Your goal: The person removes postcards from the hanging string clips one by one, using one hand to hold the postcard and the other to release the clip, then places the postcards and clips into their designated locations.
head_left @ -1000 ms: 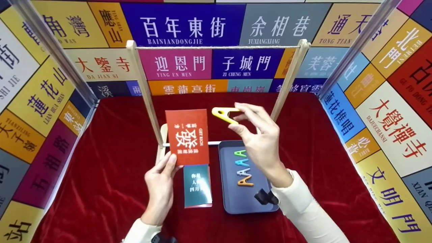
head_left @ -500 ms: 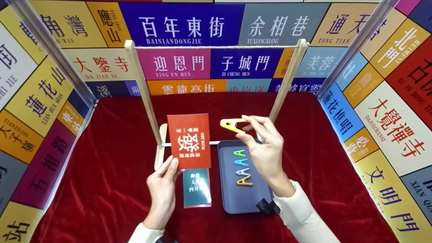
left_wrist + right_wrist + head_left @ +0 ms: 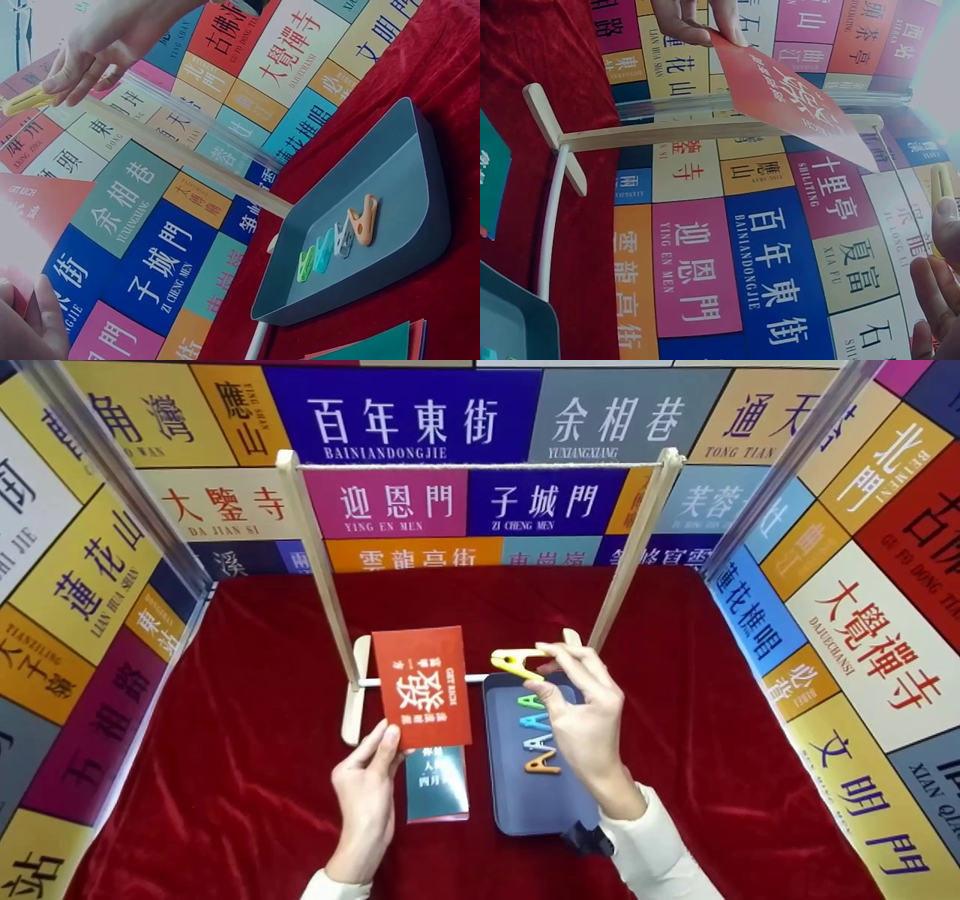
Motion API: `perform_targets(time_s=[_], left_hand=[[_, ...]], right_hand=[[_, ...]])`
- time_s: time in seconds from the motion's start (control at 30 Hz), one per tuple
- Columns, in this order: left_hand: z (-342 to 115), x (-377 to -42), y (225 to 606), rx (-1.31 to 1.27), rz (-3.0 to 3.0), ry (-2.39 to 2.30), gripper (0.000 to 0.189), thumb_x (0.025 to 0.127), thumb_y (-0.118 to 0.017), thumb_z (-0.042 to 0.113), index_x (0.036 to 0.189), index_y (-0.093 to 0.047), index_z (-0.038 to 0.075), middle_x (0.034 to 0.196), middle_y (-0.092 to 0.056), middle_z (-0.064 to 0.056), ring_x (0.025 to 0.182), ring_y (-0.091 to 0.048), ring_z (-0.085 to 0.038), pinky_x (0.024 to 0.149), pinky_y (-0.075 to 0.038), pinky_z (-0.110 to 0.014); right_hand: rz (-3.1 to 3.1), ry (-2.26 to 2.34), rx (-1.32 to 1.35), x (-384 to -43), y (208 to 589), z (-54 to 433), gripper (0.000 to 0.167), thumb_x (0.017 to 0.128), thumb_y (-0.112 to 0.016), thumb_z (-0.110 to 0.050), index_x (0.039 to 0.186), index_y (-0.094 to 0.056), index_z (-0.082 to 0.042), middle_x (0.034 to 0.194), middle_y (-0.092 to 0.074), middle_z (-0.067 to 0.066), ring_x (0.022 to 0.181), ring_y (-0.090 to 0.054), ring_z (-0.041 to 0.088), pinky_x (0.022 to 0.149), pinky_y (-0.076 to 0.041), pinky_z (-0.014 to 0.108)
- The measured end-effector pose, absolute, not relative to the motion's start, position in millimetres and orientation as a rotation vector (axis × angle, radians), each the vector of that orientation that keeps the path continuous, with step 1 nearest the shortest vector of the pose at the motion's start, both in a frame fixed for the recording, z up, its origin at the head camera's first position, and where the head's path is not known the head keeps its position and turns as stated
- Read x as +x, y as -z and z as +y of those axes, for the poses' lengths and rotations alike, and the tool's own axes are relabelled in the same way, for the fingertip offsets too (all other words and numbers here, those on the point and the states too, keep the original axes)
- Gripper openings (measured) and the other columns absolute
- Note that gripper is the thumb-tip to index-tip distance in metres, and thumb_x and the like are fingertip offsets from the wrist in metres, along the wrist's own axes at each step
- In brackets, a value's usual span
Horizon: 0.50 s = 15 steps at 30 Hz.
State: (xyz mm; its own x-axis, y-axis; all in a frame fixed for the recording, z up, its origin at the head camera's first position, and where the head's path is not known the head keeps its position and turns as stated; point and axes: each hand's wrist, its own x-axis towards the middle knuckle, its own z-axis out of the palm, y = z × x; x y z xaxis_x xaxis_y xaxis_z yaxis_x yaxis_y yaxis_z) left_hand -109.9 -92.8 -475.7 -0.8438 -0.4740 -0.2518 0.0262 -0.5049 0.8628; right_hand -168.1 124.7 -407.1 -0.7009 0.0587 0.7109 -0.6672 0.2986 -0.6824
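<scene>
In the head view, my left hand [image 3: 365, 802] pinches the lower left corner of a red card [image 3: 421, 686] printed with large white characters, between thumb and fingers. My right hand [image 3: 589, 720] grips a yellow clothespin [image 3: 499, 661] by its two legs, its hinged-looking rounded end pointing left toward the card. Card and clothespin are held apart, side by side above the cloth. Seen from the right wrist, the card [image 3: 787, 97] slants down from the left hand's fingers [image 3: 731, 22]. A green card [image 3: 436, 799] on a small stack lies partly hidden beneath the red one.
A grey tray [image 3: 517, 814] on the red cloth [image 3: 247, 780] holds several clothespins, among them an orange one [image 3: 540, 763]. Behind stands a wooden frame [image 3: 319, 562] with a string [image 3: 480, 466] across its top and a white rod [image 3: 476, 679] low down. Printed panels surround the cloth.
The red card has come lower with the left hand, covering more of the green card. The right hand and yellow clothespin have also moved down and slightly right.
</scene>
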Motion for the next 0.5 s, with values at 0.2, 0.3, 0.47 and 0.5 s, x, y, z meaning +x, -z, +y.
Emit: perform_targets(time_s=[0.2, 0.3, 0.47, 0.5], left_hand=[[-91, -107, 482, 0.692, -1.353, 2.404, 0.042, 0.094, -0.066, 0.0, 0.132, -0.055, -0.015, 0.097, -0.075, -0.002, 0.072, -0.069, -0.007, 0.073, -0.063, -0.023], [-91, -105, 485, 0.695, -1.347, 2.399, 0.041, 0.094, -0.066, -0.001, 0.131, -0.056, -0.016, 0.095, -0.075, -0.002, 0.072, -0.069, -0.008, 0.072, -0.063, -0.023], [-92, -101, 491, 0.707, -1.359, 2.4, 0.041, 0.094, -0.065, -0.001, 0.131, -0.055, -0.015, 0.092, -0.076, -0.002, 0.07, -0.069, -0.008, 0.072, -0.063, -0.023], [-92, -100, 493, 0.712, -1.362, 2.403, 0.041, 0.094, -0.065, -0.001, 0.131, -0.055, -0.015, 0.093, -0.076, -0.002, 0.07, -0.069, -0.009, 0.072, -0.063, -0.023]], right_hand=[[-1.956, -1.438, 0.534, -163, 418, 127, 0.043, 0.075, -0.081, 0.006, 0.117, -0.072, 0.001, 0.107, -0.068, 0.015, 0.093, -0.067, 0.014, 0.089, -0.055, 0.02], [-1.967, -1.434, 0.528, -160, 423, 129, 0.043, 0.077, -0.079, 0.008, 0.118, -0.071, 0.001, 0.107, -0.068, 0.015, 0.094, -0.066, 0.015, 0.09, -0.054, 0.019], [-1.99, -1.427, 0.511, -155, 436, 134, 0.043, 0.08, -0.077, 0.008, 0.122, -0.069, 0.002, 0.108, -0.066, 0.016, 0.096, -0.065, 0.01, 0.087, -0.054, 0.016], [-1.995, -1.426, 0.509, -154, 438, 135, 0.044, 0.081, -0.077, 0.008, 0.124, -0.068, 0.002, 0.108, -0.066, 0.016, 0.095, -0.065, 0.011, 0.086, -0.054, 0.016]])
